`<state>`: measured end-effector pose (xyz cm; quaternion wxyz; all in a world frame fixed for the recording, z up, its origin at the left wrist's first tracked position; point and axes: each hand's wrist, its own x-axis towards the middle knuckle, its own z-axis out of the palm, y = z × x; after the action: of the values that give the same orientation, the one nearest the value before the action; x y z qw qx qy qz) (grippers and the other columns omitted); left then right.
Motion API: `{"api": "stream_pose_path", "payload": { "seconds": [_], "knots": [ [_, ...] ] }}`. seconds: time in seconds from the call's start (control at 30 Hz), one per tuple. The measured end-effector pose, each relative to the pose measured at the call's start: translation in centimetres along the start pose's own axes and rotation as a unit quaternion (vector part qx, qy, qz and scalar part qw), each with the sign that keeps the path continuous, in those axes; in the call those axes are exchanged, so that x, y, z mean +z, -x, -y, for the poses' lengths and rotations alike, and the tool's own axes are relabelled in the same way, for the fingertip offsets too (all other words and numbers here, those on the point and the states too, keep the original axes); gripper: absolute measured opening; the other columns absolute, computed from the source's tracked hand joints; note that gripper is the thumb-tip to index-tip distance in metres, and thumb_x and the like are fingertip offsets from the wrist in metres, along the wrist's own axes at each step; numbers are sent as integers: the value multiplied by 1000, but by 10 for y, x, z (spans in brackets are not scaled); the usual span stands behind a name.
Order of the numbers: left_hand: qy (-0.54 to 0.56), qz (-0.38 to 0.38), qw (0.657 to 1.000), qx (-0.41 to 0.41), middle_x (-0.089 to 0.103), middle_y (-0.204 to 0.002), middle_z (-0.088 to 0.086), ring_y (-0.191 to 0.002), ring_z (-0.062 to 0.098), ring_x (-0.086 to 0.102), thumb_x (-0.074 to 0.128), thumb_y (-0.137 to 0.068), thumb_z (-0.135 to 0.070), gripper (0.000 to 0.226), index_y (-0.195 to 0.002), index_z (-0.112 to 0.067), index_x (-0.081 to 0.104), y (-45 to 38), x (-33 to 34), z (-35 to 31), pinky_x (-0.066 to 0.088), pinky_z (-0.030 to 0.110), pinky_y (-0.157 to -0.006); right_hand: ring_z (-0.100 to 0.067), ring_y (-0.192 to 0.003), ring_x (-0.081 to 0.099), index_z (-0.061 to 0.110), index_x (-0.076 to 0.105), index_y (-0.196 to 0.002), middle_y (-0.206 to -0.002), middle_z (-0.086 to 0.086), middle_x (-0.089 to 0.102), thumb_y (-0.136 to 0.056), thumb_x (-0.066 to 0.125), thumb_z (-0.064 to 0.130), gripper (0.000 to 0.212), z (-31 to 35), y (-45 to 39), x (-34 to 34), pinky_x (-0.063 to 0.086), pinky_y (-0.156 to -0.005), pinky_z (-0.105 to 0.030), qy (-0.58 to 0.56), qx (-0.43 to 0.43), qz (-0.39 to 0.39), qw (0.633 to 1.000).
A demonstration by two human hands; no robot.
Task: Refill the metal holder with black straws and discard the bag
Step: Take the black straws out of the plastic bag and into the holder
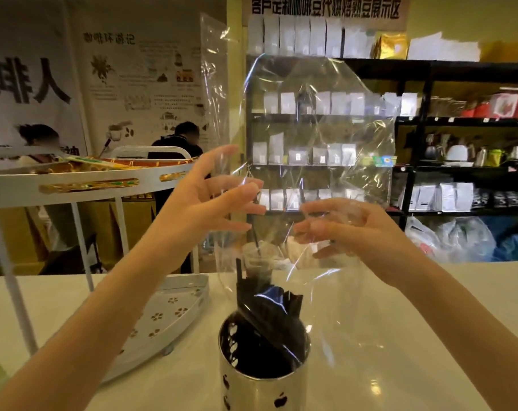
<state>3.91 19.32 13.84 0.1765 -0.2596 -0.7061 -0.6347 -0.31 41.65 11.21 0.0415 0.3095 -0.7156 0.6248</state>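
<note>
A round metal holder [263, 390] with leaf-shaped cutouts stands on the white counter at the bottom centre. Black straws [263, 315] fill it and stick up out of its rim. A large clear plastic bag [317, 120] hangs upright above the holder, its lower part draped over the straw tops. My right hand [349, 232] pinches the bag's film at mid-height. My left hand [210, 200] is beside the bag's left edge with fingers spread, touching the film but holding nothing firmly.
A white two-tier rack [83, 185] stands on the counter [429, 321] at left, its lower tray [169, 315] close to the holder. A plastic cup [257, 259] with a straw sits behind the holder. Black shelves [429, 120] of packets lie beyond, and two people at the far left.
</note>
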Motion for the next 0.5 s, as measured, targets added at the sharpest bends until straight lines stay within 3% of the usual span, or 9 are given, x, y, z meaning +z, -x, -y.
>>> {"api": "stream_pose_path", "payload": {
  "seconds": [0.13, 0.3, 0.5],
  "knots": [
    [-3, 17, 998, -53, 72, -105, -3, -86, 18, 72, 76, -56, -49, 69, -118, -32, 49, 5, -1, 11, 58, 27, -63, -25, -86, 72, 18, 67, -103, -93, -7, 76, -63, 71, 26, 41, -1, -2, 2, 57, -63, -31, 9, 3, -1, 1000],
    [-3, 31, 996, -78, 74, -100, -2, -85, 17, 72, 65, -75, -34, 37, -110, -29, 56, 9, 2, 22, 59, 29, -69, -21, -78, 73, 18, 69, -98, -90, -8, 77, -66, 71, 21, 32, 2, -6, 0, 57, -59, -29, -14, -5, -19, 1000],
    [-14, 19, 999, -42, 73, -105, 2, -92, 16, 70, 69, -62, -29, 56, -116, -32, 53, 6, 3, 15, 58, 26, -76, -19, -83, 73, 17, 68, -97, -88, -5, 77, -74, 68, 18, 23, 23, -14, -14, 58, -60, -29, -10, -21, -62, 998]
  ]
}}
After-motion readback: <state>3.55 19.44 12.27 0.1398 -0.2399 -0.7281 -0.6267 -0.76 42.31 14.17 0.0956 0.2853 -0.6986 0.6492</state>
